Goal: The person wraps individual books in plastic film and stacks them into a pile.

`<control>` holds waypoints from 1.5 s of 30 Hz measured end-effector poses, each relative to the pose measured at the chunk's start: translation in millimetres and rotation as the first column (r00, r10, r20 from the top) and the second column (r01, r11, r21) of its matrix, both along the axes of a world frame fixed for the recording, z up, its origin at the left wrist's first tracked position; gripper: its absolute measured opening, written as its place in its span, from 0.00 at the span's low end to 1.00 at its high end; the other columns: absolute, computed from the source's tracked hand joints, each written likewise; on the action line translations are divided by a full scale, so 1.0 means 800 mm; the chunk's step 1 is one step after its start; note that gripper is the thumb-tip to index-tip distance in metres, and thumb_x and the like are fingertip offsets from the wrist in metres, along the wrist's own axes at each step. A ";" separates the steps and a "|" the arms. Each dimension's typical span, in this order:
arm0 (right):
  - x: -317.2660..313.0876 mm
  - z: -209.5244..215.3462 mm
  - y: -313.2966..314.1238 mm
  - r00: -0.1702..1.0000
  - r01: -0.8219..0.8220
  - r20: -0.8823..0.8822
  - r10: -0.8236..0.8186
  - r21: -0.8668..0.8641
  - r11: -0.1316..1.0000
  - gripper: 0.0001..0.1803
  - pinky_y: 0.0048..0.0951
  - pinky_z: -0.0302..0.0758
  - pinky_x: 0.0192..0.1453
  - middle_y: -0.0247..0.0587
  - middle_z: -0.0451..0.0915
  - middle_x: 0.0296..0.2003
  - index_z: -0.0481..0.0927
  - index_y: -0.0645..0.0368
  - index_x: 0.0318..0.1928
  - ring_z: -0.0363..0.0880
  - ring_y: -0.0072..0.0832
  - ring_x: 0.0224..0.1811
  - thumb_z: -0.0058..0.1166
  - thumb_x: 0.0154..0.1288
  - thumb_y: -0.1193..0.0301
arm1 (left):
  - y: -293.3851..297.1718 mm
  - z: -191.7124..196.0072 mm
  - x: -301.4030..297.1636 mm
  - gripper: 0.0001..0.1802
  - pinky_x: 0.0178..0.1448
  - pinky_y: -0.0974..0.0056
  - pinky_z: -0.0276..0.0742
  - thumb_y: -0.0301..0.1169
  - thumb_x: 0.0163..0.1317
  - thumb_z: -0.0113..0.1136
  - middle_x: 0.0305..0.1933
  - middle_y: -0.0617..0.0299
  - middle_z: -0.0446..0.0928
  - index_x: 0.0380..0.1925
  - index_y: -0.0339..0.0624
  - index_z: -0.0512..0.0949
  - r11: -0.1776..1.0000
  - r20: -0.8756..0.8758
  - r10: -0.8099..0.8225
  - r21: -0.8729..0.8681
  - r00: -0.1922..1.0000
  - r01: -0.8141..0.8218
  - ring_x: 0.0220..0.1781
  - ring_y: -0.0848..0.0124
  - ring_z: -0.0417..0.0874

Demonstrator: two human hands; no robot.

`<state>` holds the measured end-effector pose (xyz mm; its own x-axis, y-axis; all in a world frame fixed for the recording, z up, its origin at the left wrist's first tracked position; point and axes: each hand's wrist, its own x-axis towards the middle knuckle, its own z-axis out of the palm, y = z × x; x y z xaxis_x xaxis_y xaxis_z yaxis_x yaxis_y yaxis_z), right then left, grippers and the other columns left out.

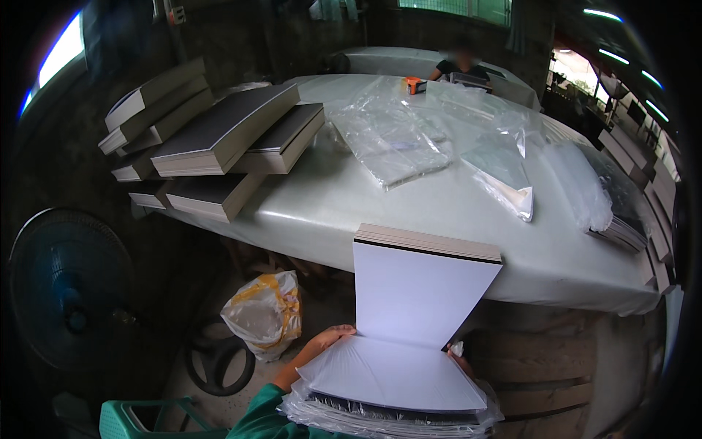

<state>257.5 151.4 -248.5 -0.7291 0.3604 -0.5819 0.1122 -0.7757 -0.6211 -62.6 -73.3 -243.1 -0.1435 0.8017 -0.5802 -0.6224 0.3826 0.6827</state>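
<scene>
A thick stack of white-faced boards (pixel 420 285) with beige layered edges leans up against the near table edge. Its lower end meets a white sheet under clear film, on a pile of clear plastic bags (pixel 344 413) over my lap. My left hand (pixel 333 337) is closed at the left edge where the boards meet the bags, fingertips against the boards. On the opposite edge my right hand (pixel 459 354) grips the boards, mostly hidden behind them; something white covers a fingertip.
Dark-covered thick board stacks (pixel 227 132) are piled at the table's left. Plastic-wrapped packs (pixel 391 143) and clear bags (pixel 578 186) lie on the covered table (pixel 307 230). An orange tape dispenser (pixel 414 85) sits farther back, near another person (pixel 464 69). A fan (pixel 69 293), sack (pixel 267 314) and green stool (pixel 121 421) stand left.
</scene>
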 end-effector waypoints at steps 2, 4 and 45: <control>-0.005 0.030 -0.005 0.982 0.032 0.179 -0.052 0.114 0.993 0.08 0.21 0.64 0.21 0.28 0.68 0.15 0.73 0.53 0.26 0.61 0.17 0.12 0.48 0.60 0.65 | 0.014 0.031 0.014 0.13 0.42 0.74 0.68 0.36 0.51 0.61 0.32 0.67 0.73 0.33 0.42 0.75 0.993 -0.074 0.109 0.044 0.991 -0.106 0.36 0.77 0.72; -0.010 0.031 0.004 0.957 0.034 0.271 -0.104 0.251 0.967 0.08 0.23 0.68 0.23 0.31 0.73 0.17 0.75 0.56 0.25 0.66 0.17 0.14 0.54 0.56 0.66 | 0.006 0.017 0.012 0.14 0.42 0.72 0.69 0.38 0.50 0.61 0.33 0.66 0.73 0.33 0.42 0.74 0.991 -0.199 0.131 0.044 0.971 -0.125 0.37 0.75 0.72; -0.141 0.299 -0.039 0.876 0.260 -0.479 -0.053 0.377 0.889 0.16 0.25 0.69 0.43 0.33 0.73 0.35 0.71 0.60 0.41 0.72 0.21 0.39 0.58 0.52 0.70 | 0.104 0.295 0.102 0.11 0.32 0.74 0.68 0.31 0.59 0.53 0.24 0.61 0.77 0.27 0.33 0.77 0.905 -0.822 0.317 0.411 0.473 0.108 0.25 0.79 0.72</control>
